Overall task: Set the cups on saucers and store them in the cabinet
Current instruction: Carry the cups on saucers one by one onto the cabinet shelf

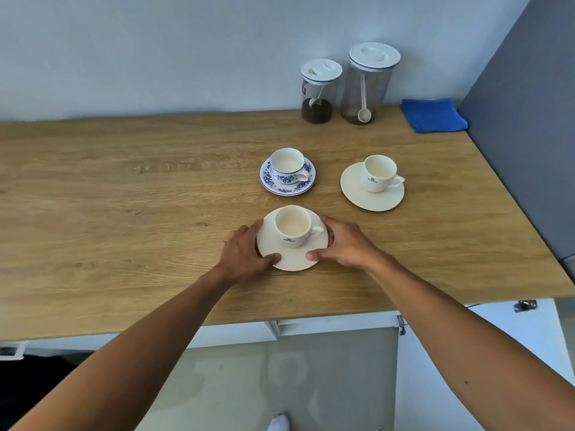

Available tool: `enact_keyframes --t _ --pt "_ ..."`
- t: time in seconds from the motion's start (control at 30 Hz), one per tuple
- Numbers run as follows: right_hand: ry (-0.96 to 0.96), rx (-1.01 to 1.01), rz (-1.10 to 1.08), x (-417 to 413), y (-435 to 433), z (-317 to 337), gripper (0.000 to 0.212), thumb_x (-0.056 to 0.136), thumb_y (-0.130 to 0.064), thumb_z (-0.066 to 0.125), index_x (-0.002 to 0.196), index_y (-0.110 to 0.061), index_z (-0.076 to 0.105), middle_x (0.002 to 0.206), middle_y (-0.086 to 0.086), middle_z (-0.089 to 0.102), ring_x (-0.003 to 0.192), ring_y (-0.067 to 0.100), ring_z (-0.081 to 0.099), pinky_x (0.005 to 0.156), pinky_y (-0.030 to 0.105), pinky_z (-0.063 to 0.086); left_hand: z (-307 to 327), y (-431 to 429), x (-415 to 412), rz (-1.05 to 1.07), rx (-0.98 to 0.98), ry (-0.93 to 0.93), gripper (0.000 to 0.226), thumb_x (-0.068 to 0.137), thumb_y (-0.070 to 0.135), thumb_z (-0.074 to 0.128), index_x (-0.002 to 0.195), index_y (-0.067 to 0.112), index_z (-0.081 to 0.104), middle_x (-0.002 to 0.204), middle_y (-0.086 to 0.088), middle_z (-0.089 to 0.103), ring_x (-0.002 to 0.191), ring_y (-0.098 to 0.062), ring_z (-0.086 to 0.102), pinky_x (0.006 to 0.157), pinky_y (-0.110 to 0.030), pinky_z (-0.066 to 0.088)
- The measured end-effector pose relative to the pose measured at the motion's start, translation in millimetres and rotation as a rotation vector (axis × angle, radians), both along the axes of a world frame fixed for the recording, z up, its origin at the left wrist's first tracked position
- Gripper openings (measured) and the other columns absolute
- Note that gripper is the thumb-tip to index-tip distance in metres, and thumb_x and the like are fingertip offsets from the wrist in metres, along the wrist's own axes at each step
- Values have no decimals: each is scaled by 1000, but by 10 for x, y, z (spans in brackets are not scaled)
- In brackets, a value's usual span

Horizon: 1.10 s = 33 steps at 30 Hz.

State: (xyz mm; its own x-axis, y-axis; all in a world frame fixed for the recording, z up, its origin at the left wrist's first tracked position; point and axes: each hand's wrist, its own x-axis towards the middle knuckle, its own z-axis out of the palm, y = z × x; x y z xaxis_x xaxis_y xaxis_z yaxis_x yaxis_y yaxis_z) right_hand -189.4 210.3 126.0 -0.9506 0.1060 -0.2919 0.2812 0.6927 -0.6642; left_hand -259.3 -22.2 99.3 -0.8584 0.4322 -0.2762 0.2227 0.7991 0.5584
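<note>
Nothing here can be read. The near cream cup (292, 227) has a small dark logo on its side, and so does the right cream cup (378, 174), both too small to read. The smaller jar (319, 91) bears a red label, also illegible.

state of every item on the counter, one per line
near cream cup, upright, empty, on near saucer
near saucer, gripped by left hand and right hand
blue floral cup, upright, empty, on floral saucer
far cream cup, upright, empty, on far saucer
small jar, lidded, dark grounds inside
tall jar, lidded, nearly empty, scoop inside
blue cloth, folded
</note>
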Motion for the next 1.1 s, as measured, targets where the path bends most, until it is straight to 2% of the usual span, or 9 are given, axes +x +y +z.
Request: enact_keyframes --t 0.1,0.13,0.2,0.3,0.4,0.53,0.67,0.9,1.1 --pt "16 -41 -47 -7 24 -47 89 65 -31 92 143 -23 50 99 -22 59 94 3 55 78 12 38 24 26 -8 7 82 -25 110 58 71 58 151 18 32 139 -11 52 129 -30 44 110 -40 31" --pt "29 -57 -66 -6 37 -62 85 64 -30 93 140 -23 54 89 -26 58 83 -4 54 70 5 36 31 38 -10 8 121 -38 106 64 62 66 152 15 32 143 -11 50 131 -29 44 111 -39 32" --pt "36 -109 -114 13 52 -90 83 64 -29 93 138 -24 56 78 -24 56 69 -10 54 62 3 37 50 54 -17 28 218 -83 97 74 42 79 153 14 30 148 -7 46 133 -25 45 113 -38 35" --pt "19 -237 -184 95 70 -114 102 63 -28 94 150 -24 40 92 -16 62 71 -3 55 59 8 41 99 63 -7 31 321 -170 91 80 28 80 154 22 28 142 4 47 126 -16 48 108 -32 39" --pt "6 -342 -225 246 96 -113 112 65 -23 93 155 -28 27 104 0 69 61 5 56 46 22 45 129 80 46 11 406 -260 95 76 31 81 153 28 27 140 4 49 121 -17 55 104 -40 48" --pt "9 -495 -266 527 160 -88 115 67 -10 91 157 -26 21 114 4 69 68 16 66 58 31 56 177 139 252 -29 499 -347 93 79 25 80 154 32 25 144 3 46 118 -19 61 100 -41 53" --pt "-5 -633 -301 899 221 -43 115 69 -4 89 158 -26 19 116 7 69 68 21 67 66 35 58 236 210 570 -59 550 -410 93 79 21 80 154 31 25 144 0 47 114 -21 66 100 -45 53" --pt "20 -654 -272 1724 238 140 113 71 -3 87 158 -27 19 116 8 69 73 21 70 69 36 59 315 214 1411 -39 631 -462 95 81 12 80 155 28 23 145 0 47 117 -14 64 101 -39 52" --pt "23 -675 -277 2455 122 184 112 72 -2 86 158 -27 19 115 8 69 71 22 69 69 39 61 377 80 2143 -39 655 -484 93 82 10 79 155 26 24 140 5 52 117 -6 62 97 -27 53"
